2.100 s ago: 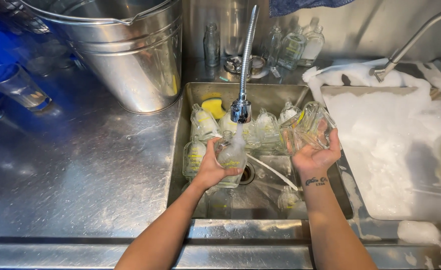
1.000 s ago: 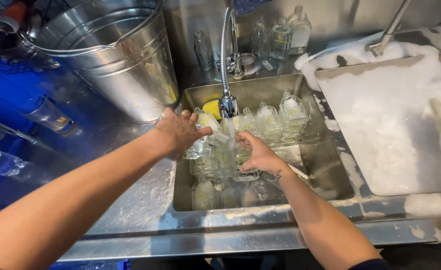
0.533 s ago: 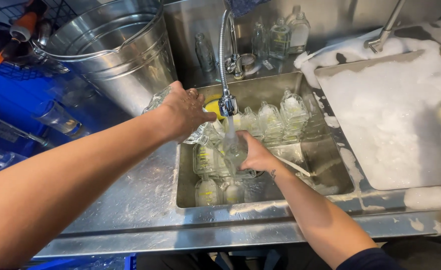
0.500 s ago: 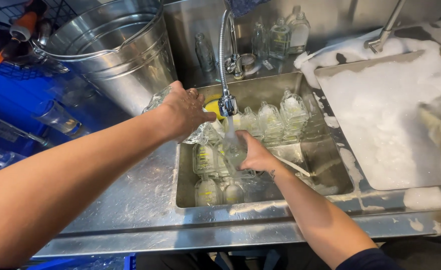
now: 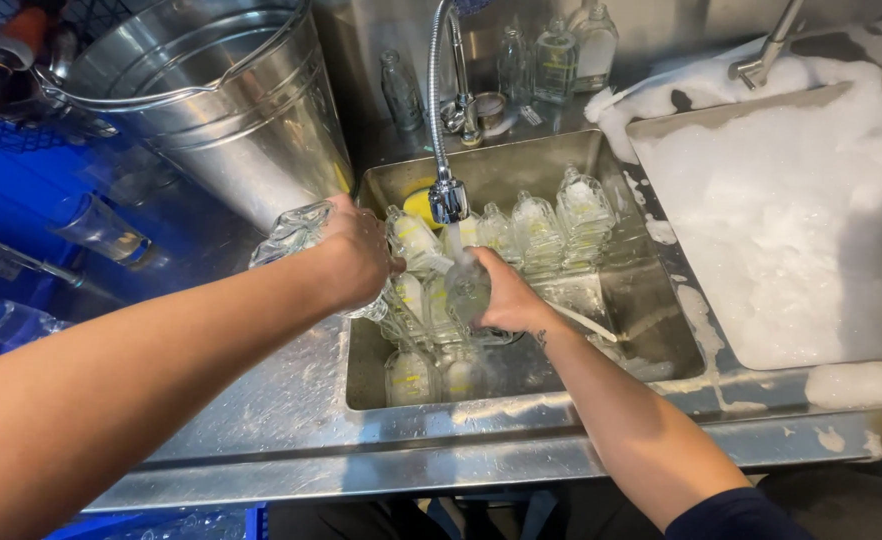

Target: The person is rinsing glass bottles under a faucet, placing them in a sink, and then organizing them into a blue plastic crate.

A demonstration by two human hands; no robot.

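The left hand point(image 5: 353, 255) is closed round a clear glass bottle point(image 5: 293, 232), held over the wet steel counter point(image 5: 261, 400) just left of the sink basin point(image 5: 661, 340). The right hand point(image 5: 506, 298) grips a second glass bottle point(image 5: 466, 285) directly under the running tap point(image 5: 448, 200), inside the basin. Below and behind that hand, further rinsed bottles point(image 5: 541, 225) stand and lie in the basin, with a yellow sponge point(image 5: 421, 205) at the back. Beyond the left hand stands a large galvanised bucket point(image 5: 211, 100). To the right of the right hand a second basin point(image 5: 791, 220) is filled with white foam. More small bottles point(image 5: 556, 60) stand on the ledge behind the tap against a steel wall. Blue crates point(image 5: 21, 200) sit far left of the left hand
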